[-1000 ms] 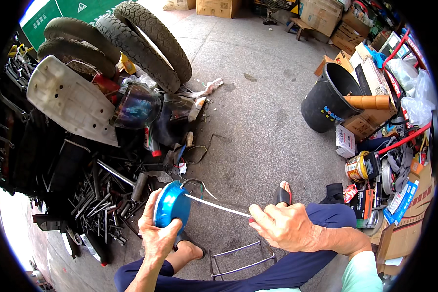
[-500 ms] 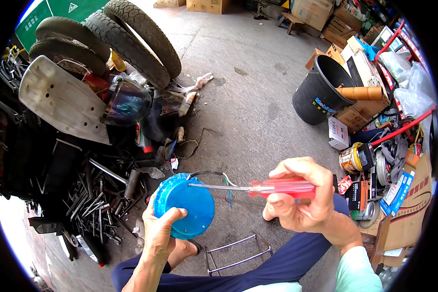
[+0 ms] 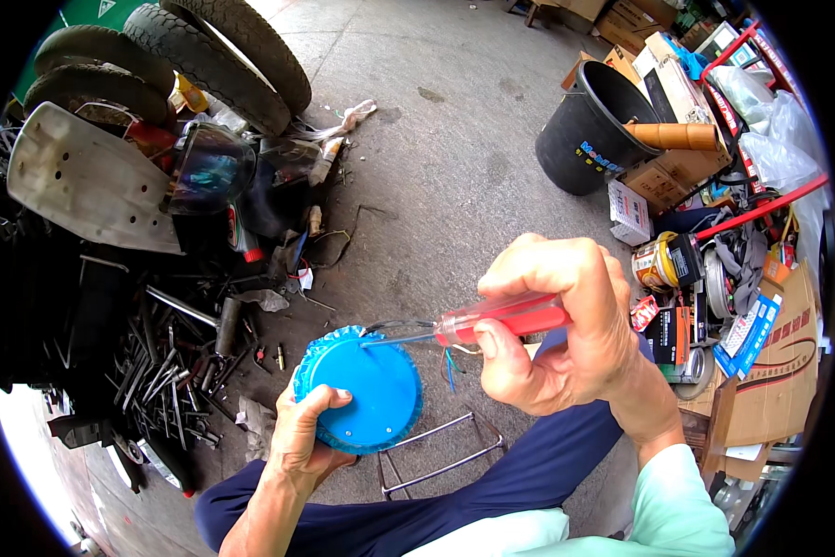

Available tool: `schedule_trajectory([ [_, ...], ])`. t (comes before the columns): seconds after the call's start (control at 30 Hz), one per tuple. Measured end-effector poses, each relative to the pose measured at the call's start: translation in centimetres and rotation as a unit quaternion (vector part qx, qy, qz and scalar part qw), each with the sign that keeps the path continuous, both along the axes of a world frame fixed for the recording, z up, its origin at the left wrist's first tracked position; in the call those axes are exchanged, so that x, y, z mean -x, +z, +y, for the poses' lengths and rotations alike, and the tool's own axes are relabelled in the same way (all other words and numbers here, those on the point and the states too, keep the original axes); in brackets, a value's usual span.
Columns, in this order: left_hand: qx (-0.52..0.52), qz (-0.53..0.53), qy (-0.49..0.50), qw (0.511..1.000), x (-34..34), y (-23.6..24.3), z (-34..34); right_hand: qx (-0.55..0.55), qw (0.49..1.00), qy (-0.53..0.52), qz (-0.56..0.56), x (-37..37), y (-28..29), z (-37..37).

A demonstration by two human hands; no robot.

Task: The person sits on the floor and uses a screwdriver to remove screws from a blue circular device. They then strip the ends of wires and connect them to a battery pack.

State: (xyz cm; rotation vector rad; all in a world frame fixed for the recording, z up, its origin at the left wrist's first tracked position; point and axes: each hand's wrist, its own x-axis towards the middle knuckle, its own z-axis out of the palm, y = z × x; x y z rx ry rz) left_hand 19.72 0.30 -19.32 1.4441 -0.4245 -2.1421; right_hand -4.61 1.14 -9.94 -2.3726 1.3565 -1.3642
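Note:
A round blue disc-shaped part (image 3: 366, 395) with a ridged rim is gripped at its left edge by my left hand (image 3: 298, 432), the thumb lying on its flat face. Small screws show near its lower edge. My right hand (image 3: 566, 325) is closed around the clear and red handle of a screwdriver (image 3: 505, 317). The screwdriver's shaft points left, and its tip touches the disc's face near the upper edge. Thin wires (image 3: 450, 367), dark, white, green and blue, trail from behind the disc. Its underside is hidden.
Metal tools (image 3: 167, 381) lie heaped on the left, below a pale perforated panel (image 3: 92, 186) and worn tyres (image 3: 213, 70). A black bucket (image 3: 566, 139) stands at the far right, beside cardboard boxes (image 3: 673, 176). A small metal frame (image 3: 440, 455) is on the floor between my legs.
The disc has turned to face me more and shifted slightly right. My right hand and the screwdriver have moved up and left, with the shaft more foreshortened. The whole view has shifted.

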Motion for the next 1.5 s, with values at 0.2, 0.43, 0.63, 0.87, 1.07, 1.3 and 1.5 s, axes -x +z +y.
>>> schedule_trajectory([
  [0.2, -0.007, -0.009, -0.028, 1.0, 0.4, -0.2, 0.2, 0.016, 0.999, -0.03, 0.034, 0.5, 0.4, 0.1],
  [0.43, -0.019, -0.015, -0.046, 0.999, 0.2, -1.5, 0.5, -0.054, 0.998, -0.006, -0.026, 0.2, -0.4, -0.5],
  [0.63, -0.019, 0.006, -0.069, 0.997, -0.2, -3.0, 1.0, -0.088, 0.996, -0.014, 0.023, 1.4, -0.6, -0.6],
  [0.87, -0.052, 0.021, -0.049, 0.997, -0.5, -2.6, 0.5, -0.111, 0.992, 0.015, -0.049, 0.9, -1.6, -0.8],
  [1.07, -0.042, 0.02, -0.038, 0.998, -0.7, -2.9, 0.7, -0.18, 0.981, -0.06, 0.036, 1.6, -1.3, -0.4],
  [1.3, -0.035, 0.041, -0.022, 0.998, -0.6, -2.9, 0.6, -0.081, 0.995, -0.022, -0.045, 0.3, -1.7, -1.0],
  [1.5, -0.037, 0.027, -0.026, 0.999, -0.8, -3.1, 0.7, -0.201, 0.979, -0.045, 0.0, 0.8, -1.4, -0.4],
])
